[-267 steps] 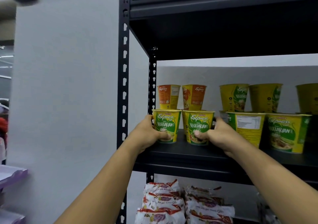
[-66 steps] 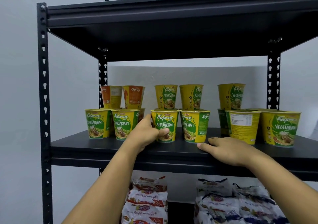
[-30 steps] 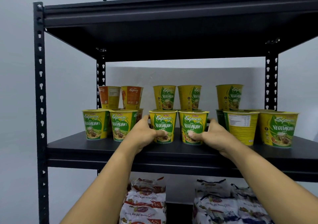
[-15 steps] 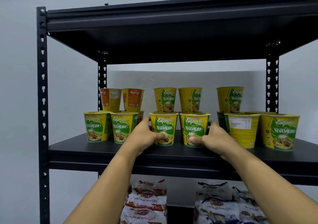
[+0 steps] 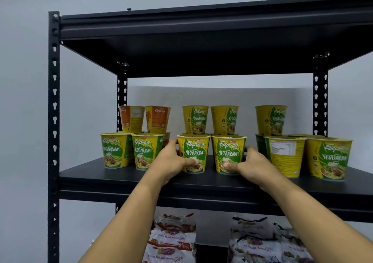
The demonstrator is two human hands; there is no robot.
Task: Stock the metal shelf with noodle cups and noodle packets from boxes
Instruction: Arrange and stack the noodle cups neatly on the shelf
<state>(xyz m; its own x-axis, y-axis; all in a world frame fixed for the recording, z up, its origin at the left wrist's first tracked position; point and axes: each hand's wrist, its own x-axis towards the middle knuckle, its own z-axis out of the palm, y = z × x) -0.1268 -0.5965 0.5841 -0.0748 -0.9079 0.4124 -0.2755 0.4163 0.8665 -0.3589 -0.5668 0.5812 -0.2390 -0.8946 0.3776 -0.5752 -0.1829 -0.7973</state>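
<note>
Yellow-and-green noodle cups line the middle tier of the black metal shelf, and the person has both hands on the centre pair in the near row. The left hand wraps the left side of one Vegetarian cup, with the thumb across its lower front. The right hand grips the neighbouring cup the same way from the right. Two seconds back that right hand lay flat on the board and its cup's label was turned partly aside. Now both labels face straight out, and the two cups stand upright with their rims almost meeting. To me this looks like squaring up the front row, and it seems about done for this pair. The cups are tapered, with a green leaf printed on yellow. Further right, another cup shows its nutrition panel instead. Orange cups sit stacked at the far left. Noodle packets are piled on the tier below.
</note>
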